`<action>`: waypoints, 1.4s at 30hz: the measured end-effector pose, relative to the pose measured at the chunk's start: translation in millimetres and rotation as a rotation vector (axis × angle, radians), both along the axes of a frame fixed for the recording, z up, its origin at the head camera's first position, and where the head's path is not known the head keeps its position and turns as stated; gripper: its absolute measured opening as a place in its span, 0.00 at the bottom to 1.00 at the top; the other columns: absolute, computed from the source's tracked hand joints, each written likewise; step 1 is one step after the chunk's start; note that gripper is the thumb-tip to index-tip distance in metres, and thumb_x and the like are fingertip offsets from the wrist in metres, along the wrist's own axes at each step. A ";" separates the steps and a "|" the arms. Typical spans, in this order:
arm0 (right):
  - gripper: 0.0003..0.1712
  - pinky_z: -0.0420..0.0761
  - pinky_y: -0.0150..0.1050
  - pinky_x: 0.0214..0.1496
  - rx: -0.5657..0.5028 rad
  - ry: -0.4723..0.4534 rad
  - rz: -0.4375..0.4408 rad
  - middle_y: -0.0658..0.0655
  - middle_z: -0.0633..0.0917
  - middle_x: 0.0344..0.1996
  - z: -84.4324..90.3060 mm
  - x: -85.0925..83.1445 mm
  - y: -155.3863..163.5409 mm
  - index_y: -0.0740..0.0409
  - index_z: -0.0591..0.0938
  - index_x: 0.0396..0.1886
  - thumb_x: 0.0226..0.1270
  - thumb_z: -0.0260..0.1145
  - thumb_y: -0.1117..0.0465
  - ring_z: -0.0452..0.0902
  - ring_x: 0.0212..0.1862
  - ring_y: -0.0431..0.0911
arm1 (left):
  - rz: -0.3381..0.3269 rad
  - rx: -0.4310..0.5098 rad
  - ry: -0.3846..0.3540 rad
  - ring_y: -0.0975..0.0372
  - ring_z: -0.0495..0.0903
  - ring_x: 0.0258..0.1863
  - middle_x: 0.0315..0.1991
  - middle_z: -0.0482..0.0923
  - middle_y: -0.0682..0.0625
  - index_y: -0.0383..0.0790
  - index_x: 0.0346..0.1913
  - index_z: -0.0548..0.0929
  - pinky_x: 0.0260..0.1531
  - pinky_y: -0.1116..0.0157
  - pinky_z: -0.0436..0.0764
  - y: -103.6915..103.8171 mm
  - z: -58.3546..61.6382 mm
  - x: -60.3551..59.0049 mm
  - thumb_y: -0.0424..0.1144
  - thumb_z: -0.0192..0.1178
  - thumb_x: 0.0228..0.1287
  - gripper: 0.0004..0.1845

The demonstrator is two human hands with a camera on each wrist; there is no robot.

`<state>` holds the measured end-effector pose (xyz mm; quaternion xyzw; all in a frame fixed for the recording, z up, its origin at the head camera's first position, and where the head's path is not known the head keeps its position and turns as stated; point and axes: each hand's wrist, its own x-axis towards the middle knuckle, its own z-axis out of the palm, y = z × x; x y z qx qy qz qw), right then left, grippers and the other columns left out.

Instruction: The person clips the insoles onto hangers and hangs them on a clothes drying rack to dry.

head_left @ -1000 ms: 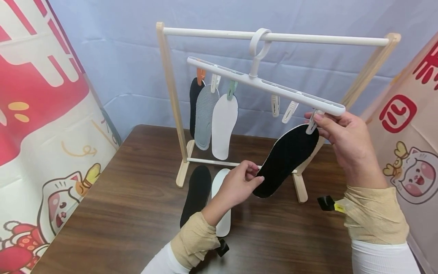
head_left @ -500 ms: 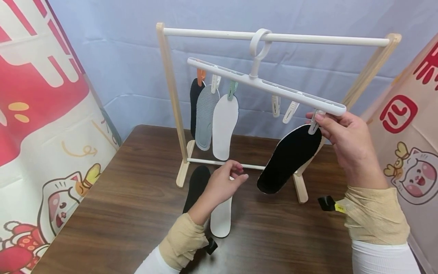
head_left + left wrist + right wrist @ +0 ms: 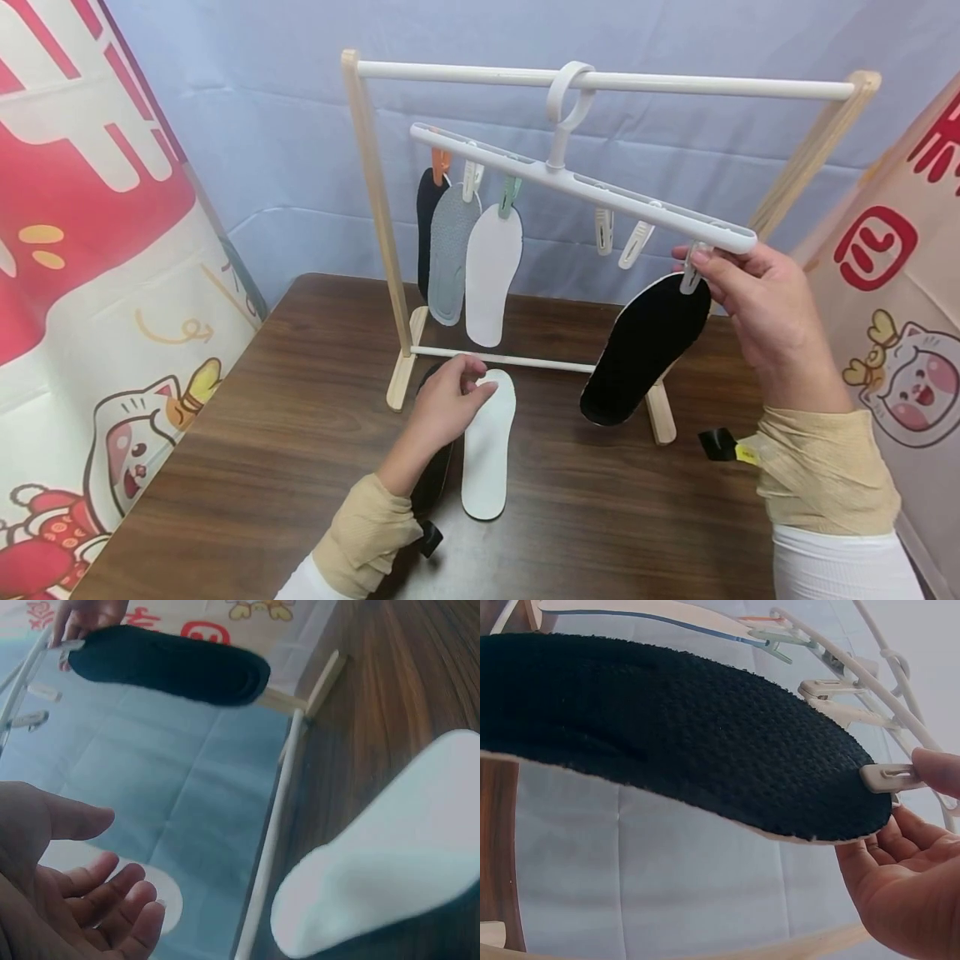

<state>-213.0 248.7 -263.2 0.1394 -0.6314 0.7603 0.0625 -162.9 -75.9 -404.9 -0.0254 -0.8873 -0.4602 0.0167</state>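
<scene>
Your right hand (image 3: 772, 304) pinches the clip (image 3: 693, 268) on the black insole (image 3: 647, 350), hanging at its eight o'clock. Your left hand (image 3: 446, 400), half-open and free, has a white insole (image 3: 487, 454) at five o'clock; its wrist (image 3: 403, 468) partly hides a dark insole (image 3: 437, 477). Three others (image 3: 452, 258) hang at twelve.

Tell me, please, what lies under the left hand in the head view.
Beneath the left hand, a black insole and a white insole lie on the table. The black insole's middle is covered by that hand and its wrist; most of the white insole shows.
</scene>
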 end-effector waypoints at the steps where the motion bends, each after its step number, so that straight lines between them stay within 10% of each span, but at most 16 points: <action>1: 0.11 0.68 0.29 0.33 0.000 0.000 0.000 0.53 0.91 0.38 0.0 0.0 -0.1 0.60 0.88 0.47 0.70 0.65 0.72 0.70 0.32 0.39 | 0.007 -0.003 -0.004 0.58 0.82 0.44 0.44 0.84 0.48 0.44 0.51 0.82 0.44 0.55 0.77 -2.6 -0.5 0.3 0.46 0.66 0.68 0.13; 42: 0.12 0.70 0.27 0.38 0.034 -0.003 -0.005 0.52 0.91 0.39 3.2 2.7 -0.5 0.58 0.87 0.50 0.70 0.65 0.71 0.82 0.46 0.40 | 0.091 -0.049 -0.070 0.47 0.80 0.57 0.59 0.80 0.41 0.39 0.59 0.79 0.55 0.45 0.76 -66.7 -25.2 17.7 0.44 0.66 0.67 0.22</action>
